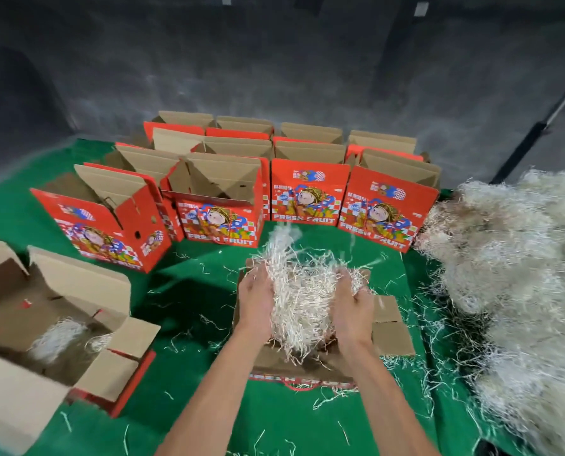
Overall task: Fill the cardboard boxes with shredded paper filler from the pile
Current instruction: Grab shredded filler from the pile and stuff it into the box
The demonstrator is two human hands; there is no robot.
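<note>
With our left hand [258,299] and right hand [353,307] pressing a clump of shredded paper [302,301] between them over the near box [307,363], we judge the near-left box [60,324] barely filled and the far boxes [307,189] still waiting.

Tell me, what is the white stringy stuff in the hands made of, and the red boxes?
The stringy stuff looks like paper cut into thin, crinkly, off-white strips; it is matte and bunches loosely between the left hand and right hand. The red boxes look like corrugated cardboard: plain brown inside on the flaps, smooth red print outside, perhaps slightly glossy.
</note>
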